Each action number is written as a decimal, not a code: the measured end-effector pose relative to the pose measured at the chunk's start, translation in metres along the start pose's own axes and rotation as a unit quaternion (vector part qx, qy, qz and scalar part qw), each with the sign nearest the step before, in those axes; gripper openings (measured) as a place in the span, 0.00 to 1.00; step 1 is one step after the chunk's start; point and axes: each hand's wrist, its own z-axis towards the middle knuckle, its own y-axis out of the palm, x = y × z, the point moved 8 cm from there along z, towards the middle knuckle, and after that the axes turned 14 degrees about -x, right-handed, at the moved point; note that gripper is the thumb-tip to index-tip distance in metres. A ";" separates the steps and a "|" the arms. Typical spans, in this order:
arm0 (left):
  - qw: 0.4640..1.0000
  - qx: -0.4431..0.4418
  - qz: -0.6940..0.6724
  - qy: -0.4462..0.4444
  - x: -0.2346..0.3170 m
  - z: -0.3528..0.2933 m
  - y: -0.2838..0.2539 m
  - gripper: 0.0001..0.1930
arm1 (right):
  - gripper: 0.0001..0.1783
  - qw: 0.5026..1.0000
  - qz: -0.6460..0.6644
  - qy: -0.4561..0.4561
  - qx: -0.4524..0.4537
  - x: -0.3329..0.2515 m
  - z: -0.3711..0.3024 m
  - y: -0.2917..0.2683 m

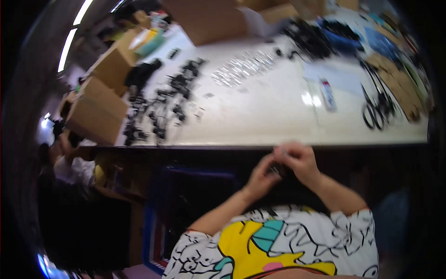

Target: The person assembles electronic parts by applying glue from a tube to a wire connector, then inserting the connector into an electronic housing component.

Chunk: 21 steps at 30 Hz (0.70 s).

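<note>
Your left hand (261, 176) and right hand (297, 160) meet below the table's (260, 121) near edge, pinching a small black part (278, 170), apparently light and rigid; grip its ends.

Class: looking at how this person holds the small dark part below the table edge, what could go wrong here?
1. Both hands, left hand and right hand, pinch the part off the table; a slip could likely drop it.
2. The scissors lie near the edge; an elbow might knock them.
</note>
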 end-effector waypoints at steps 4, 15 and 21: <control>0.957 0.060 -0.280 0.049 0.051 0.024 -0.011 0.18 | 0.11 0.959 -0.120 -0.244 -0.076 -0.051 -0.002 -0.003; 0.948 0.144 -0.284 -0.004 0.045 0.027 -0.038 0.03 | 0.12 0.834 -0.523 -0.140 0.107 -0.068 0.043 -0.114; 0.965 0.132 -0.221 -0.049 0.048 0.030 -0.034 0.07 | 0.21 0.712 -0.612 0.296 0.177 -0.020 0.078 -0.233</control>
